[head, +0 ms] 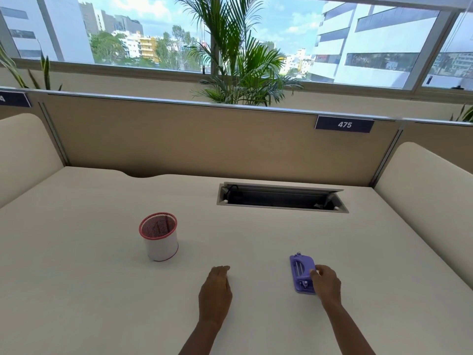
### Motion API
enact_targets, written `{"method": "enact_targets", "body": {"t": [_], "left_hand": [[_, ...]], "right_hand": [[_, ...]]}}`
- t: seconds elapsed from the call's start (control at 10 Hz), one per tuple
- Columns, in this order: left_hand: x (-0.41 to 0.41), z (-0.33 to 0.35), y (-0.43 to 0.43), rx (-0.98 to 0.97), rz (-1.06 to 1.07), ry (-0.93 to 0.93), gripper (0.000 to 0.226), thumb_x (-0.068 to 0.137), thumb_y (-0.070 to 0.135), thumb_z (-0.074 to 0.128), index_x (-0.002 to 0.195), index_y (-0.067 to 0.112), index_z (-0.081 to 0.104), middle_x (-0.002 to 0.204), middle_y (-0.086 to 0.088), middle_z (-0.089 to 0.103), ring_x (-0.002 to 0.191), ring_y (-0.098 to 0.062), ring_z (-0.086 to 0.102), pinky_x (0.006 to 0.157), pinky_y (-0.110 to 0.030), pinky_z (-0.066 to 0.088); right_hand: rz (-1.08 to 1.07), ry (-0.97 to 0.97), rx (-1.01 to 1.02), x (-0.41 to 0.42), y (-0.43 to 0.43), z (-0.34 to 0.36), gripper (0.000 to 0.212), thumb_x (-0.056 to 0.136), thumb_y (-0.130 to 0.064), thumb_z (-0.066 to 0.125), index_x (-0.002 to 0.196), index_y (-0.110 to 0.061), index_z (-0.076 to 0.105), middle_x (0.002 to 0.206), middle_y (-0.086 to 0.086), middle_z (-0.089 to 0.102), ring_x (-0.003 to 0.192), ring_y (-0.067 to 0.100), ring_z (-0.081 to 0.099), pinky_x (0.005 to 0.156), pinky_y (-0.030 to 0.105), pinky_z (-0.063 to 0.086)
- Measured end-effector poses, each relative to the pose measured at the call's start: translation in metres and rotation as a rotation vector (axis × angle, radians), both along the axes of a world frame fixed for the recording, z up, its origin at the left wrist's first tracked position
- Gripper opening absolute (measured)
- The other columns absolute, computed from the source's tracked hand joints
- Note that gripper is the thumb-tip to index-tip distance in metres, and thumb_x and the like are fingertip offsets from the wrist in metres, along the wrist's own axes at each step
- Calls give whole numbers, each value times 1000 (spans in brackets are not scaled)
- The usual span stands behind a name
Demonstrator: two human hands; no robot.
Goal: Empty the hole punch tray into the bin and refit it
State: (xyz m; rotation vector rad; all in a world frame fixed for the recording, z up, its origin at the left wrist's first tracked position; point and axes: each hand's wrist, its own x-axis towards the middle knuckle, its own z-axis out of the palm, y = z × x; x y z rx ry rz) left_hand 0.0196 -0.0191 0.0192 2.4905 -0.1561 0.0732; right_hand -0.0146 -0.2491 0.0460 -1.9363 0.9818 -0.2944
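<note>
On the cream desk point(102, 290) lies a purple hole punch point(302, 274).

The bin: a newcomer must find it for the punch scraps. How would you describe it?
On the cream desk, look left of the left hand. The bin is a small upright white cylinder with a red mesh rim, the only container there.

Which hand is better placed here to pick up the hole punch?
The right hand. Its fingers already touch the right edge of the purple hole punch, while the left hand lies flat on the desk well apart from it, between the punch and the red-rimmed bin.
</note>
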Motion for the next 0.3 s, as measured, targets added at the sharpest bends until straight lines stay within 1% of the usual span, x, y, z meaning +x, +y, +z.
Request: {"method": "enact_targets", "body": {"t": [0.1, 0.2, 0.3], "left_hand": [[10, -2, -2, 212, -46, 19, 46, 101, 25, 21, 146, 22, 22, 157, 1, 22, 146, -13, 16, 116, -24, 20], [19, -10, -2, 342, -67, 60, 52, 101, 33, 16, 150, 18, 6, 160, -6, 6, 148, -20, 4, 119, -33, 10], [23, -9, -1, 386, -42, -116, 60, 100, 37, 6, 140, 5, 39, 148, -20, 38, 137, -28, 39, 109, -38, 37]], "right_hand": [[104, -48, -278, 4, 26, -2, 40, 91, -3, 50, 130, 5, 48, 138, 26, 47, 132, 36, 39, 109, 41, 32], [267, -53, -534, 8, 59, -3, 47, 99, -26, 30, 124, 4, 56, 135, 25, 53, 130, 35, 47, 106, 42, 43], [443, -1, -621, 17, 80, -9, 95, 81, -53, -10, 128, 1, 52, 139, 23, 49, 132, 40, 43, 106, 44, 41]]}}
